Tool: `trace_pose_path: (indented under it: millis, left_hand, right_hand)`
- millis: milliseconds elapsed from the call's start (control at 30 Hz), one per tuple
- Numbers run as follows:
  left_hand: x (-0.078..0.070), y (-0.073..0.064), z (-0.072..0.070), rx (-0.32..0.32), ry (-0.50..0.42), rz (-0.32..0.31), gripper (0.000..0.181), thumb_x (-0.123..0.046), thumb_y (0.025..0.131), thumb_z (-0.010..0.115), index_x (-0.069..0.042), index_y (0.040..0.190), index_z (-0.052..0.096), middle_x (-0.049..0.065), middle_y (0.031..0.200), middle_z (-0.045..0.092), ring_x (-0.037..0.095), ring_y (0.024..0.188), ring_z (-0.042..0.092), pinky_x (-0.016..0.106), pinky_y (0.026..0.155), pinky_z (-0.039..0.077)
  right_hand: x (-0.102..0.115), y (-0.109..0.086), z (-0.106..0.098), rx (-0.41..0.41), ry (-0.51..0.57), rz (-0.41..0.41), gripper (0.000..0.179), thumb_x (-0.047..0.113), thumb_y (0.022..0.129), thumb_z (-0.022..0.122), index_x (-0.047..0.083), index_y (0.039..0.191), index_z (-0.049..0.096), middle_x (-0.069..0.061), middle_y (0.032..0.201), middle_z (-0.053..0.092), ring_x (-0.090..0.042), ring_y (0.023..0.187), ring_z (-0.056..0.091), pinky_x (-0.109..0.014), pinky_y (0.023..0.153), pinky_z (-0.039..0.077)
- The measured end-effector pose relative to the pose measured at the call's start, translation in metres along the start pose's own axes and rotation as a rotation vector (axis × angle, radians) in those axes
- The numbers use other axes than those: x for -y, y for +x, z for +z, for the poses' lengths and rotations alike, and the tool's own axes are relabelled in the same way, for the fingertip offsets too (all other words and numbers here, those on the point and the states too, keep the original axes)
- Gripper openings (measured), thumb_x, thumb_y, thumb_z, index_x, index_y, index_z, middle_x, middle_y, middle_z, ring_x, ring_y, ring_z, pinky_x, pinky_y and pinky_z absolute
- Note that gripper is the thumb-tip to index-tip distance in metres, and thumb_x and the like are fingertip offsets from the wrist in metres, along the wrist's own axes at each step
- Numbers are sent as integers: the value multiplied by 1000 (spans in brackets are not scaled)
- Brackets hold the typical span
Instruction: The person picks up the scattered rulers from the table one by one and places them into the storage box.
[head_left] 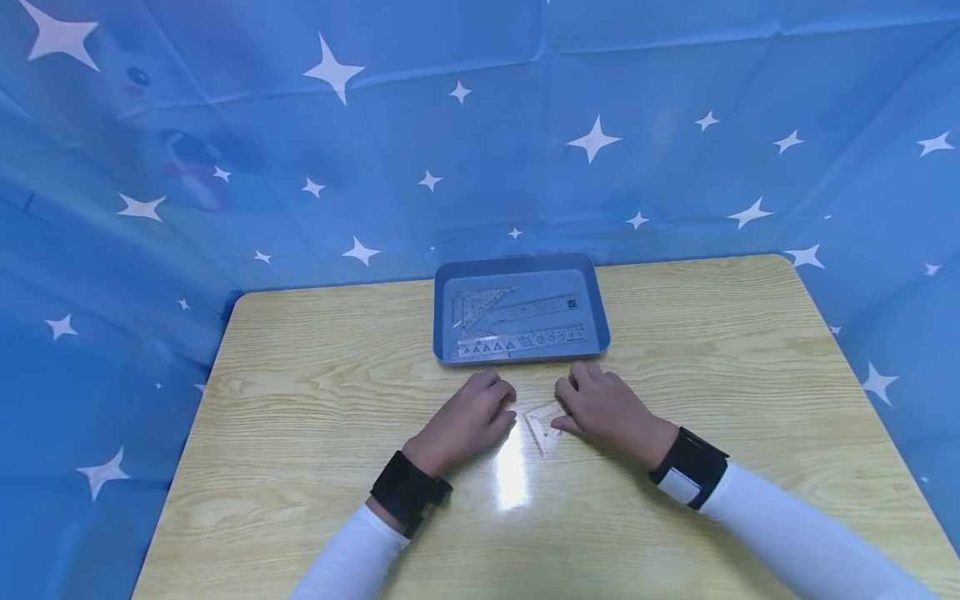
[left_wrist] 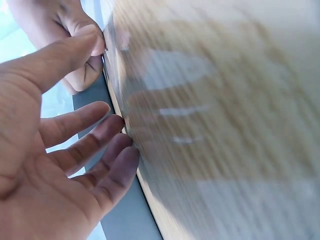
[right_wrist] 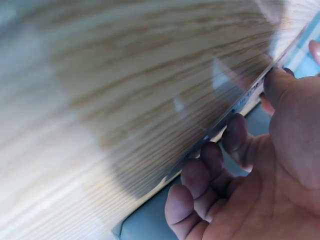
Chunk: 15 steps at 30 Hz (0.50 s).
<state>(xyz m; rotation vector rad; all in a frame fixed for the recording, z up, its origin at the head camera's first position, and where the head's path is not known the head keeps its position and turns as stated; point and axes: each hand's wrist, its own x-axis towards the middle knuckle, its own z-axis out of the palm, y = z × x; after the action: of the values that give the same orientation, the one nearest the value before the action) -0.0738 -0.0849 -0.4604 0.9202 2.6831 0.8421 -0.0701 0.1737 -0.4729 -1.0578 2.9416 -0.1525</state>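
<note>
A small clear set square (head_left: 538,425) lies on the wooden table between the two hands. My right hand (head_left: 600,410) holds it by its right side, thumb near the lower edge and index finger near the upper corner. In the right wrist view, the thumb and index finger (right_wrist: 235,132) meet the thin edge of the set square (right_wrist: 245,97). My left hand (head_left: 468,417) is just left of the set square, apart from it. Its loosely bent fingers (left_wrist: 122,172) rest with their tips at the tabletop, holding nothing.
Behind the hands stands a blue-grey tray (head_left: 517,360). In it lie another clear set square (head_left: 474,307), a clear ruler (head_left: 534,308) and a stencil ruler (head_left: 525,338), with what looks like a protractor under its left end. A blue star-patterned cloth (head_left: 480,125) hangs behind the table (head_left: 315,392).
</note>
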Motion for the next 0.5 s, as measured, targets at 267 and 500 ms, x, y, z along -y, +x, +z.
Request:
trace_pose_path:
  millis: [267, 500]
  left_hand:
    - [-4, 5, 3, 60, 61, -9, 43, -31, 90, 79, -3, 120, 67, 4, 111, 59, 21, 108, 55, 35, 98, 49]
    - [-8, 5, 4, 85, 102, -9, 60, -38, 83, 86, -2, 126, 65, 5, 117, 59, 22, 110, 53, 34, 99, 48]
  right_hand:
    - [9, 9, -3, 0, -65, 16, 48, 56, 95, 67, 8, 95, 60, -5, 87, 45, -21, 76, 41, -30, 58, 36]
    - [16, 17, 0, -12, -81, 51, 51, 56, 93, 69, 5, 91, 61, -7, 84, 45, -22, 73, 41, -31, 57, 37]
